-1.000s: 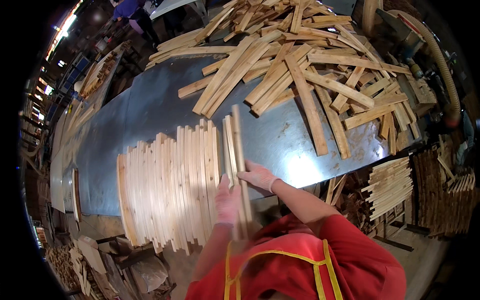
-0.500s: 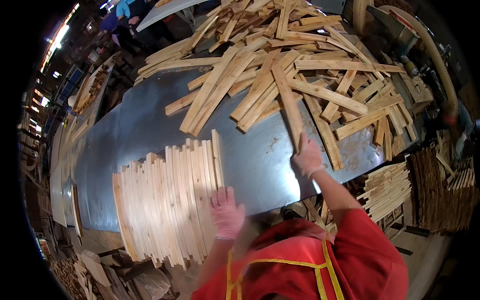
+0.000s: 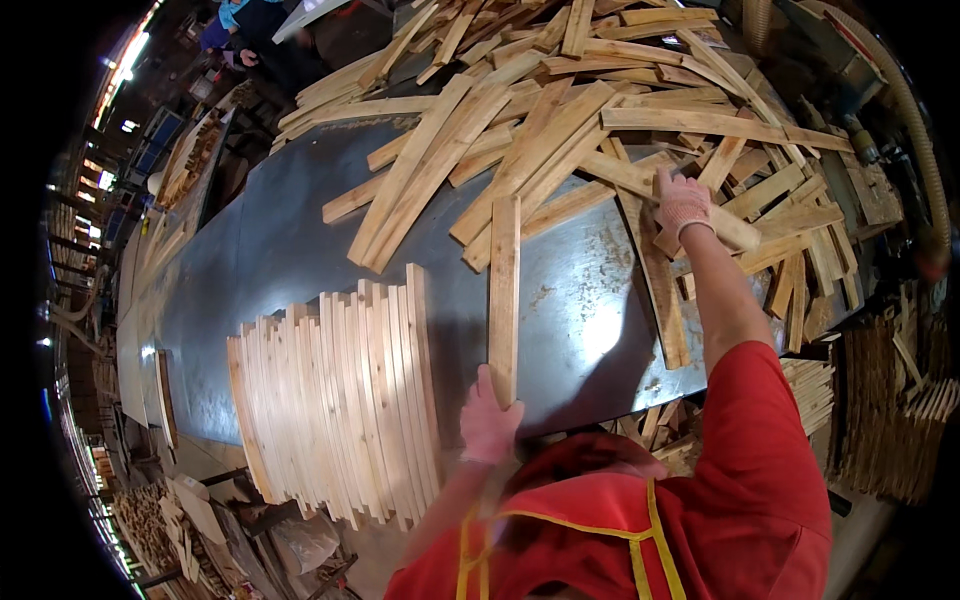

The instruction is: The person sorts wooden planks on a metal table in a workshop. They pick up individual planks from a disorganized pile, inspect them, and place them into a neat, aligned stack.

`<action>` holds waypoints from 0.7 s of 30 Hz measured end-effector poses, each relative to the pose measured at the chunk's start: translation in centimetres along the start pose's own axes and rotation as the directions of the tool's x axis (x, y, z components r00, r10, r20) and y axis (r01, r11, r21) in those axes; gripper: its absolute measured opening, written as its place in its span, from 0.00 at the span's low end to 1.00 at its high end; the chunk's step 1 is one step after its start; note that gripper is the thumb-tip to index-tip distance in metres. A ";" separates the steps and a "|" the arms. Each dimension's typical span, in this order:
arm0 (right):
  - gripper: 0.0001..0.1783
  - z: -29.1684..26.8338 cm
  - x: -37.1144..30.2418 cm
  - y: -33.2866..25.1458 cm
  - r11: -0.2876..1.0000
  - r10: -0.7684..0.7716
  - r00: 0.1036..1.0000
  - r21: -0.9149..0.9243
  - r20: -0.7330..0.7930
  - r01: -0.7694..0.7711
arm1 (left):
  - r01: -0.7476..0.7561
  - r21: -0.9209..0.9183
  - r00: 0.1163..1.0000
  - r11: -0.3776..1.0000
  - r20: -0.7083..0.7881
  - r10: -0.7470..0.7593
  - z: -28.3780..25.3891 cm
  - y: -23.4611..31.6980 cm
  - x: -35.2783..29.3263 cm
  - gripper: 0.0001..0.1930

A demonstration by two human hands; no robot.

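Note:
My left hand [image 3: 488, 420], in a pale pink glove, is closed on the near end of a wooden slat [image 3: 505, 290] that points away from me across the metal-topped table [image 3: 270, 220]. Just left of it stands a row of pale slats [image 3: 340, 400], packed side by side along the near edge. My right hand [image 3: 685, 200], gloved alike, reaches to the heap of loose slats [image 3: 540, 150]. Its fingers are bent round another slat [image 3: 738, 232] lying slantwise there; the hand covers the middle of that slat.
Under the table's right side are stacked slats [image 3: 808, 390] and a taller dark wood stack [image 3: 890, 400]. A ribbed hose [image 3: 925, 140] hangs at the far right. Other people [image 3: 262, 25] stand at the upper left. Wood scraps [image 3: 150, 520] lie low on the left.
The slat my right hand held has swung left and is now in my left hand, which has left the row's edge. My right hand has moved up and right onto another slat.

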State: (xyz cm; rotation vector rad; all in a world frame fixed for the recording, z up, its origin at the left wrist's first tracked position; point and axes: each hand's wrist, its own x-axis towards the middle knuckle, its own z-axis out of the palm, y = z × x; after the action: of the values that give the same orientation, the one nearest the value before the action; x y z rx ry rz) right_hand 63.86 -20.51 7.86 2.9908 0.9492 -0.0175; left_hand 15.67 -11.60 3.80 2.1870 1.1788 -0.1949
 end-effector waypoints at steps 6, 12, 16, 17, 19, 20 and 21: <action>0.42 3.8 -13.2 -4.2 0.682 -0.230 0.945 0.731 0.234 -0.016 | -0.037 -0.749 0.999 0.662 -0.044 0.006 -0.2 -4.7 -4.0 0.40; 0.42 6.0 -31.3 -16.0 -0.157 0.059 0.840 0.836 0.539 -0.526 | -0.153 -0.674 0.987 0.722 -0.138 0.080 -1.0 -7.6 -8.7 0.38; 0.39 9.4 -32.9 -21.4 -0.313 0.104 0.837 0.817 0.537 -0.485 | -0.112 -0.767 0.993 0.632 -0.109 0.043 -2.4 -9.3 -10.5 0.31; 0.38 10.0 -33.2 -22.4 -0.143 0.061 0.860 0.857 0.507 -0.495 | -0.087 -0.791 0.996 0.605 -0.084 0.033 -2.6 -10.0 -10.8 0.30; 0.40 9.0 -33.8 -24.2 0.343 -0.066 0.875 0.834 0.479 -0.431 | -0.107 -0.692 0.993 0.714 -0.113 0.040 -4.3 -9.2 -11.3 0.27; 0.42 5.2 -33.9 -25.9 0.518 -0.170 0.862 0.787 0.478 -0.334 | -0.113 -0.639 0.990 0.761 -0.133 0.035 -4.9 -9.1 -11.6 0.25; 0.41 4.8 -33.4 -27.1 0.547 -0.322 0.809 0.794 0.491 -0.265 | -0.172 -0.479 0.972 0.861 -0.223 0.070 -4.8 -9.5 -11.7 0.25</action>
State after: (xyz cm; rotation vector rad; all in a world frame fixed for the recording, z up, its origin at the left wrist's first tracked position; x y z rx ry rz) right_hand 20.87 -17.66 3.46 3.2338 1.0897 -1.8364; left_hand 0.52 -13.12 7.95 1.8347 1.0451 0.3577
